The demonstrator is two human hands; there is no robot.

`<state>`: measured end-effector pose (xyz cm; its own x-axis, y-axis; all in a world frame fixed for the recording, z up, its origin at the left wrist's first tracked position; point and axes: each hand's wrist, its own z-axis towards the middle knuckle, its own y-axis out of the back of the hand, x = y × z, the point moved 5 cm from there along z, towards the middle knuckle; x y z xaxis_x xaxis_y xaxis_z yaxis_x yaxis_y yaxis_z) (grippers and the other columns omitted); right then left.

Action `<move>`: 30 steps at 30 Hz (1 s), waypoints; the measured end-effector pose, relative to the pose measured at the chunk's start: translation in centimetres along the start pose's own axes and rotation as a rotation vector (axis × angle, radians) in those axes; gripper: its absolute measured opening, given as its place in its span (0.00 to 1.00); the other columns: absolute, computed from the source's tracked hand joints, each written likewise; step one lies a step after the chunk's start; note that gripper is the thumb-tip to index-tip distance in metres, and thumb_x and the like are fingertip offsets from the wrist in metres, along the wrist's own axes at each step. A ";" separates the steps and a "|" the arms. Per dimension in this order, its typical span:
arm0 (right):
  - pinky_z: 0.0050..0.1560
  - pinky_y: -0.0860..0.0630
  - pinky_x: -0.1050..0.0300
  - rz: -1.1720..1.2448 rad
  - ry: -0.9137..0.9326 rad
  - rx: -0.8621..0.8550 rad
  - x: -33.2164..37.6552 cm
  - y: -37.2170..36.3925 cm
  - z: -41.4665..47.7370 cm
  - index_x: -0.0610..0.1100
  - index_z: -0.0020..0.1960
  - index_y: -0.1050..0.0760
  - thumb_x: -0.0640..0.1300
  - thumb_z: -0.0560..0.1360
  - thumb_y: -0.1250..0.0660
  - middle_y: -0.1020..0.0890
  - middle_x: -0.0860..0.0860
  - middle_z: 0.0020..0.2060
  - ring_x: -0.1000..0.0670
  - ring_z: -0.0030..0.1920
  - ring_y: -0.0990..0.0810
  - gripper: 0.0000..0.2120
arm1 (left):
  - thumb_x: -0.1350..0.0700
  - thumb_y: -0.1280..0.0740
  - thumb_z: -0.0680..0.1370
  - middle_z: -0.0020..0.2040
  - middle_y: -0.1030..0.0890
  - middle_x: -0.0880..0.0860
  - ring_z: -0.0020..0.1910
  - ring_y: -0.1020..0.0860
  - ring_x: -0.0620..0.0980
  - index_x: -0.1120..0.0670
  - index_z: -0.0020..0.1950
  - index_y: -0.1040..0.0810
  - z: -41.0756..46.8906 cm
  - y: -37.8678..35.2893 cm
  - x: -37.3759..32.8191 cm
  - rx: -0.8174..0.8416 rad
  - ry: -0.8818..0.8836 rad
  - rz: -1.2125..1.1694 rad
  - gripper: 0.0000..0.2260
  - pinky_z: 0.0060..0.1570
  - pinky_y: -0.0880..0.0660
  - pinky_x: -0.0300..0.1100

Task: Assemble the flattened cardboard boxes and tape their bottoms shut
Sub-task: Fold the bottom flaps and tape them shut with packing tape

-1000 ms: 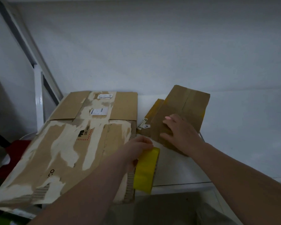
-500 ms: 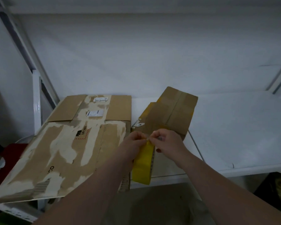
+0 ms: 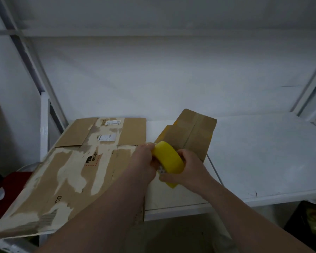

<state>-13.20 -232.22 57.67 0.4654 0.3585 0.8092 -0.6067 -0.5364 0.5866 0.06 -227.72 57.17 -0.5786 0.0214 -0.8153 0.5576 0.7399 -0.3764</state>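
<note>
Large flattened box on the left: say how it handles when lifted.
The large flattened box probably flexes along its fold lines. Its near edge seems to overhang the shelf, so pushing may tip it. Peeled facing suggests weakened cardboard.

A white shelf (image 3: 263, 152) runs across the scene, its front edge nearest the viewer. On its left part lies a large flattened cardboard box (image 3: 71, 170), its brown face badly torn to pale patches, with two small white labels (image 3: 106, 138) near its far flaps. Its near left corner overhangs the shelf's front edge. Just beside it, toward the middle, a smaller flattened cardboard box (image 3: 192, 132) lies at an angle, yellow showing along its edges. The shelf's right part is bare white surface.
</note>
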 end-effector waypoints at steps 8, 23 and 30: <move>0.45 0.35 0.63 -0.162 0.162 -0.353 1.0 5.1 0.8 0.49 0.66 0.33 0.54 0.59 0.22 0.33 0.54 0.54 0.56 0.51 0.32 0.39 | 0.56 0.32 0.77 0.43 0.23 0.53 0.37 0.28 0.49 0.56 0.46 0.23 0.5 -2.6 -1.4 0.020 -0.006 0.175 0.04 0.38 0.26 0.42; 0.52 0.32 0.60 -0.310 0.146 -0.316 -0.7 10.1 5.8 0.47 0.71 0.36 0.49 0.64 0.24 0.33 0.50 0.62 0.49 0.60 0.29 0.39 | 0.61 0.33 0.75 0.35 0.26 0.51 0.37 0.29 0.47 0.54 0.35 0.26 7.2 -7.7 -3.9 0.087 -0.489 0.999 0.09 0.33 0.33 0.38; 0.44 0.31 0.63 -0.161 -0.036 -0.413 -4.8 9.9 5.8 0.48 0.61 0.28 0.62 0.60 0.24 0.26 0.51 0.55 0.52 0.55 0.26 0.34 | 0.58 0.40 0.80 0.37 0.29 0.52 0.36 0.31 0.46 0.54 0.38 0.30 8.8 -7.4 -1.8 0.170 -0.388 1.095 0.11 0.34 0.36 0.38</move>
<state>-17.66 -243.70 59.41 0.5928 0.3814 0.7093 -0.7278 -0.1235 0.6746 2.21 -239.16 57.54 0.4632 0.3620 -0.8089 0.7346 0.3538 0.5790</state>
